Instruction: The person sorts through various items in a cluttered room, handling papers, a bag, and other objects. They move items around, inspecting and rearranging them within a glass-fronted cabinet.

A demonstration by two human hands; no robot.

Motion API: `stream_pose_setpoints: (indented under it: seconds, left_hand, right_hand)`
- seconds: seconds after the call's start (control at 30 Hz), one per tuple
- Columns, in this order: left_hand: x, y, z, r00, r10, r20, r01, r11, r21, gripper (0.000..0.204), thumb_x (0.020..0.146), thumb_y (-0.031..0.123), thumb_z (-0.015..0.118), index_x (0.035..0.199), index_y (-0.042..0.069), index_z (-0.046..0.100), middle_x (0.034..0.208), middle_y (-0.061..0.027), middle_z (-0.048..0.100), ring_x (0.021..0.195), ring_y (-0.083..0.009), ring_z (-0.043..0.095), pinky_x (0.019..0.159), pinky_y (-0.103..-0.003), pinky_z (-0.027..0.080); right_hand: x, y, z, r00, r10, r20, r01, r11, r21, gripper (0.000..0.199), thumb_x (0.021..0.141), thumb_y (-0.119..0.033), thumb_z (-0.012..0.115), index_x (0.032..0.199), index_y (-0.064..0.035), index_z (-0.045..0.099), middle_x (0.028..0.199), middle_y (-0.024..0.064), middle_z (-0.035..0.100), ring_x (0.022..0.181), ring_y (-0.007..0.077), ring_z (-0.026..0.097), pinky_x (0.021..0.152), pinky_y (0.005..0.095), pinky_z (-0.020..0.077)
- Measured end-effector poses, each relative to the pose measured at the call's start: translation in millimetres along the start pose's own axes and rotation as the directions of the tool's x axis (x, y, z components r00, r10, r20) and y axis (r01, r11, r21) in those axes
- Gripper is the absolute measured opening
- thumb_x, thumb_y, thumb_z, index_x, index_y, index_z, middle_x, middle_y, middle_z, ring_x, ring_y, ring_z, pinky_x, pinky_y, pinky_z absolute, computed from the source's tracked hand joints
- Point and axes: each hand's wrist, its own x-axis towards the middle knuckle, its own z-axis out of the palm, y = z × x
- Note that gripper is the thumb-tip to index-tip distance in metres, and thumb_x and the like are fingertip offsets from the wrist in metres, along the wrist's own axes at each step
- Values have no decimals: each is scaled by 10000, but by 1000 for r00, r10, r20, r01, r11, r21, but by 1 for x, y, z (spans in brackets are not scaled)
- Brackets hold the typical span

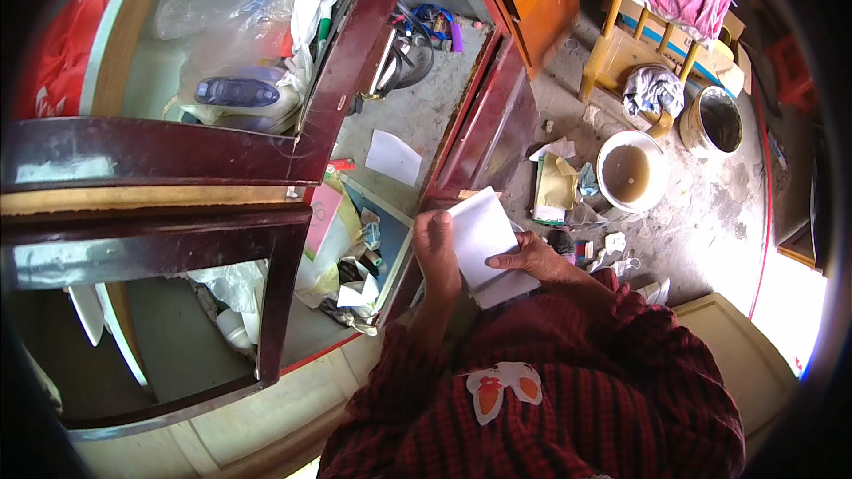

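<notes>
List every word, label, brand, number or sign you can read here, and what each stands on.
No text can be read in this view.
White paper at the left hand and right hand: no legible writing.
Tan packet on the floor: any print is too small to read.
Shirt patch: a picture, no readable words.

top (586, 381): red-black striped | sleeves (657, 337): long | patch (506, 376): white-orange, possibly butterfly-shaped
</notes>
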Motion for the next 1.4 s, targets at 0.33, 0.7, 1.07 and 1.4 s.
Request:
stream_pose_setpoints:
  seconds: [0.33, 0.7, 1.07, 1.4]
  left_hand:
    - [124, -47, -19, 954, -300, 20, 294, 919, -264, 233, 820, 160, 623, 1020, 55, 565, 917, -35, 565, 799, -127, 545, 666, -274, 477]
    - [255, -66, -26, 988, 79, -131, -48, 972, 228, 118, 812, 18, 584, 914, 23, 643, 774, -17, 606, 653, -85, 525, 562, -224, 433]
    - [327, -82, -116, 851, 401, -339, -33, 685, 728, 135, 774, -19, 553, 868, 21, 641, 769, -106, 638, 650, -189, 582, 610, -295, 471]
    - [383, -78, -105, 697, 635, -333, -59, 513, 856, 164, 752, 4, 571, 903, 56, 536, 756, -166, 623, 682, -322, 607, 615, -411, 457]
  right_hand:
    - [104, -45, -24, 938, -340, -66, 298, 889, -348, 491, 759, -252, 705, 1142, 8, 541, 928, 95, 633, 860, 155, 575, 776, 312, 471]
    - [235, -133, -39, 896, -440, -55, 148, 413, -899, 427, 612, -209, 719, 1019, -108, 635, 968, 128, 639, 934, 279, 604, 807, 339, 476]
    - [330, -102, 50, 775, -629, -63, 76, 190, -979, 181, 749, -96, 506, 856, -103, 652, 901, 132, 625, 892, 269, 602, 766, 357, 478]
    - [341, -76, 52, 251, -871, 423, 208, -378, -902, 149, 684, -204, 538, 709, -97, 638, 870, 23, 558, 921, 205, 521, 855, 348, 360]
